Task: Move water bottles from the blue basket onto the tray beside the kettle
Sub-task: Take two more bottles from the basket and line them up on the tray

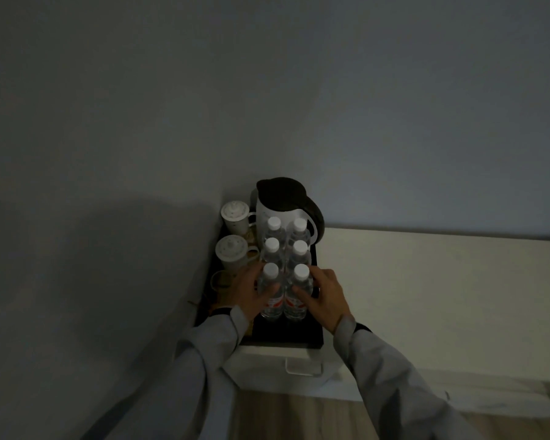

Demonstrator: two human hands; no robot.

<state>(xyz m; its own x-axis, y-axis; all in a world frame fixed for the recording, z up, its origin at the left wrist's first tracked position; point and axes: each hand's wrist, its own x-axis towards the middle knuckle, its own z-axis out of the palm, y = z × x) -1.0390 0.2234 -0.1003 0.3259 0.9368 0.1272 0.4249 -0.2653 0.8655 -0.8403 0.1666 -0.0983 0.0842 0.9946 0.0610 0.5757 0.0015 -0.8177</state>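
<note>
Several clear water bottles with white caps stand in two rows on a black tray (pixel 286 339), in front of a white kettle (pixel 286 214) with a black lid. My left hand (pixel 246 292) wraps the front left bottle (pixel 272 300), thumb across its front. My right hand (pixel 324 296) grips the front right bottle (pixel 297 301) the same way. Both bottles stand upright on the tray. The blue basket is not in view.
Two lidded white cups (pixel 235 217) (pixel 232 252) and a small paper cup (pixel 219 281) stand on the tray's left side against the wall. The tray rests on a white cabinet top (pixel 426 281) that stretches right. A drawer handle (pixel 302 368) sits below the tray.
</note>
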